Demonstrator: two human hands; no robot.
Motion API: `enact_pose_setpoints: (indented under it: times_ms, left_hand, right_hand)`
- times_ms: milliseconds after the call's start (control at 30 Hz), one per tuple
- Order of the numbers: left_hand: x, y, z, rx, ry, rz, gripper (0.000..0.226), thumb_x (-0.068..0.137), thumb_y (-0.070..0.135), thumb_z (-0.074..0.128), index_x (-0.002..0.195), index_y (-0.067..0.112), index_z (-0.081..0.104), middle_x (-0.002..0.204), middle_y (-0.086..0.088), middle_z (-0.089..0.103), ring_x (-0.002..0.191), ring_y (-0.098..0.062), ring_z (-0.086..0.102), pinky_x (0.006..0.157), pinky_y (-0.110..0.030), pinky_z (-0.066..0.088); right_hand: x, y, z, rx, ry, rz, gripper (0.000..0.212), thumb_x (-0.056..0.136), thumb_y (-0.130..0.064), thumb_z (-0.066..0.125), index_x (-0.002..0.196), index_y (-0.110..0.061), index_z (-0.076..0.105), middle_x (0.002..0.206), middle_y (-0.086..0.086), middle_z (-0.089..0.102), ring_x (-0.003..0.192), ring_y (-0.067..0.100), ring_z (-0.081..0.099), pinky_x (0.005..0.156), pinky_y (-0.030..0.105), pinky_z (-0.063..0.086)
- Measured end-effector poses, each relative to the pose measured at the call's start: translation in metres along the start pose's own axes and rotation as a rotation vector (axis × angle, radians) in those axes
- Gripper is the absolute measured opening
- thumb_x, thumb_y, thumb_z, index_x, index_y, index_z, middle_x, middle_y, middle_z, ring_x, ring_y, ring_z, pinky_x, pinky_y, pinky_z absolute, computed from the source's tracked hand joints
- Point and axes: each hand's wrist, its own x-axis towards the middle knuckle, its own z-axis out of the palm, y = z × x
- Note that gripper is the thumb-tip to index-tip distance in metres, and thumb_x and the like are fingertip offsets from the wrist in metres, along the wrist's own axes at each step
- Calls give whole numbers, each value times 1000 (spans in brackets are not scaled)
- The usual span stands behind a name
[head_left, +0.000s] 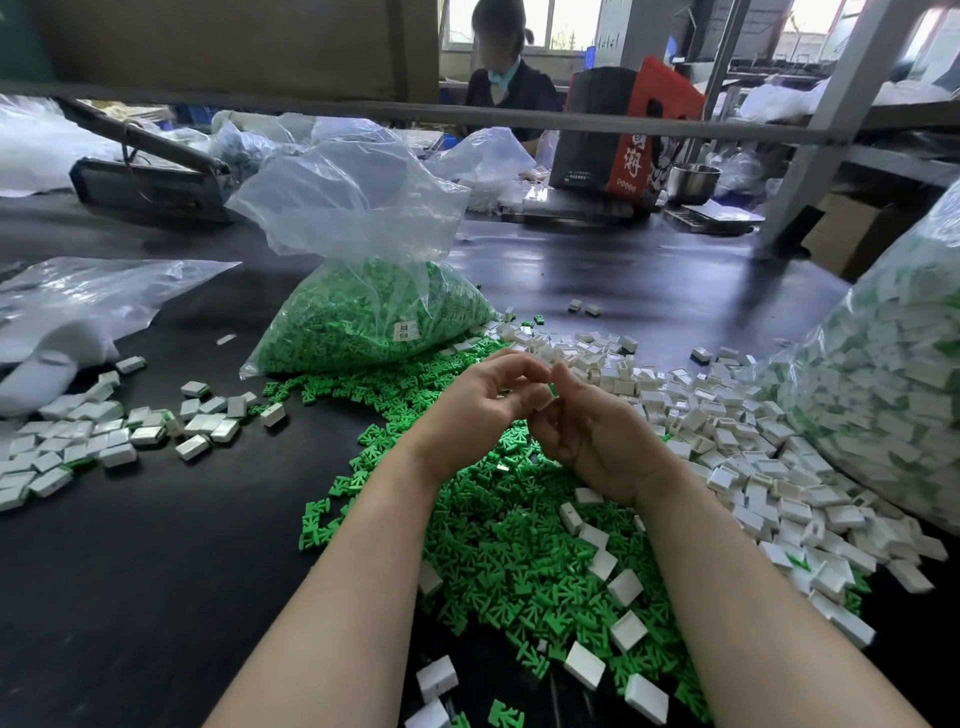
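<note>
Barely showing between curled fingertips: a sliver of green insert, pinched jointly by left hand and right hand above the near middle of the black table; rest of it hidden by fingers. Just beneath, a loose heap of green pieces; right of that, white housings. Far behind, a clear bag of green pieces, label unreadable; at the right edge, a fuller bag, cut off.
</note>
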Motion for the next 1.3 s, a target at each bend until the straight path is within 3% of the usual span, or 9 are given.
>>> enact_pose_setpoints:
  times_ms: [100, 200, 567, 767, 933, 1100, 1300]
  left_hand:
    - [-1, 3, 1, -29, -13, 32, 9, 93, 0, 57, 96, 3, 65, 119, -9, 63, 100, -7, 62, 92, -18, 49]
    - [-2, 3, -1, -32, -29, 47, 9, 93, -2, 57, 96, -3, 65, 120, -8, 61, 103, -2, 61, 90, -14, 47]
    - [-2, 3, 0, -9, 3, 73, 11, 94, -2, 56, 100, -5, 65, 121, -13, 59, 115, -23, 59, 101, -28, 48]
    - [-2, 3, 1, -20, 3, 77, 13, 95, -1, 55, 101, -6, 65, 122, -13, 60, 113, -25, 60, 102, -36, 48]
    - [-2, 3, 1, -33, 6, 87, 12, 94, -2, 54, 98, -4, 65, 121, -12, 61, 108, -21, 61, 99, -32, 50]
    - [-2, 3, 1, -48, 8, 93, 11, 94, -2, 54, 98, -4, 65, 121, -11, 61, 106, -21, 63, 97, -31, 51]
    - [-2, -1, -4, -67, 10, 44, 9, 94, 1, 57, 97, -1, 65, 112, -1, 68, 95, -12, 67, 87, -22, 52]
  right_hand:
    - [-2, 1, -2, 77, -32, -12, 36, 82, -47, 60, 110, -27, 72, 65, -2, 48, 57, 8, 43, 50, 19, 31]
    - [-2, 2, -3, 134, -55, -5, 48, 84, -41, 62, 125, -17, 62, 67, -3, 50, 60, 7, 46, 52, 17, 36]
    - [0, 2, -2, 216, -97, -36, 43, 89, -34, 60, 127, -14, 64, 80, 0, 54, 67, 8, 50, 66, 14, 51]
    - [0, 2, -2, 197, -112, -49, 48, 92, -32, 56, 134, -9, 56, 84, 2, 49, 68, 8, 47, 67, 15, 49]
    - [2, 3, -3, 155, -100, -62, 49, 96, -31, 50, 139, -7, 51, 92, 6, 44, 69, 8, 44, 65, 15, 46]
    - [2, 3, -3, 151, -95, -66, 45, 98, -30, 47, 138, -9, 53, 98, 9, 40, 72, 9, 42, 67, 18, 42]
    - [2, 2, 3, 50, -69, -34, 38, 94, -41, 49, 120, -21, 68, 78, -1, 52, 69, 9, 48, 66, 24, 35]
